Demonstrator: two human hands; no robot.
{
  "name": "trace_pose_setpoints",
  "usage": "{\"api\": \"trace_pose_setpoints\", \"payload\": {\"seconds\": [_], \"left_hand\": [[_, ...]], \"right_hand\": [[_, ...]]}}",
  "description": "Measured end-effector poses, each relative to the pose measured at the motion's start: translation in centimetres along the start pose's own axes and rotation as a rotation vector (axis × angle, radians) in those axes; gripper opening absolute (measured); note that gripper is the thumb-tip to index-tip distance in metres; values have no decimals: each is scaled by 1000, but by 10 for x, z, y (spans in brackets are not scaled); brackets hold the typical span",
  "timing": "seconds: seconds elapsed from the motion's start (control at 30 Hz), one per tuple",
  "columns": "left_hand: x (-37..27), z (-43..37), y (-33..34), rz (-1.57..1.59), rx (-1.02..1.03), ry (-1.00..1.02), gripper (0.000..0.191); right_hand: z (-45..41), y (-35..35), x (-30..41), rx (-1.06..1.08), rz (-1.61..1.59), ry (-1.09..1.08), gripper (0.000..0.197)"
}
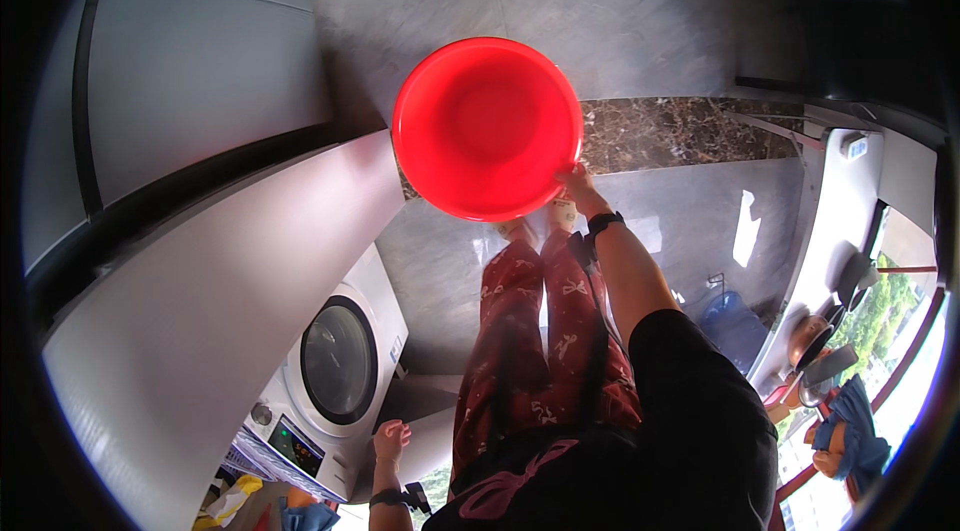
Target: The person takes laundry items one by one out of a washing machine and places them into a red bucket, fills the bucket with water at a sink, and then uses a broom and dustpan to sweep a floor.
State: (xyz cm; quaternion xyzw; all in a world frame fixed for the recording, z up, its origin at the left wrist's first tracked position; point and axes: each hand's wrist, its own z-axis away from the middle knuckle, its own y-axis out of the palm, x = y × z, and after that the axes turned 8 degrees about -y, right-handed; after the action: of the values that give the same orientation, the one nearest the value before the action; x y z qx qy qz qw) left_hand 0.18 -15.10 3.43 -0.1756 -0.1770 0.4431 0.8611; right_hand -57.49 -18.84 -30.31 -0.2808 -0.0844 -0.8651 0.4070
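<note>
A round red plastic basin [487,130] is held out over the floor at the upper middle, its open side towards the camera, and nothing shows inside it. My right hand [576,184] grips its rim at the lower right. Low in the picture, my left hand [391,439] is held apart from the basin with its fingers loosely curled; whether it holds something small cannot be told. Beside that hand stands a white front-loading washing machine [337,358] with its round door closed and its display lit.
A white wall edge [225,261] runs along the left. Dark marbled threshold stone [675,132] crosses the grey tiled floor. Pans [810,340] hang or stand by the window at the right, above a blue translucent container [731,328]. A dark cabinet or appliance fills the upper right.
</note>
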Motion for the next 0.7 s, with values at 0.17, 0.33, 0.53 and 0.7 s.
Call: {"api": "trace_pose_setpoints", "payload": {"seconds": [0.17, 0.33, 0.53, 0.7], "left_hand": [[-39, -1, -21, -12, -7, 11, 19], [-129, 1, -7, -79, 106, 226, 18], [-269, 33, 32, -149, 116, 546, 25], [-368, 71, 63, -191, 128, 594, 19]], "right_hand": [[-43, 26, -26, -214, -57, -43, 29], [-6, 39, 101, -8, 511, -291, 26], [62, -35, 267, -239, 556, -164, 39], [71, -187, 286, -218, 557, -267, 34]]}}
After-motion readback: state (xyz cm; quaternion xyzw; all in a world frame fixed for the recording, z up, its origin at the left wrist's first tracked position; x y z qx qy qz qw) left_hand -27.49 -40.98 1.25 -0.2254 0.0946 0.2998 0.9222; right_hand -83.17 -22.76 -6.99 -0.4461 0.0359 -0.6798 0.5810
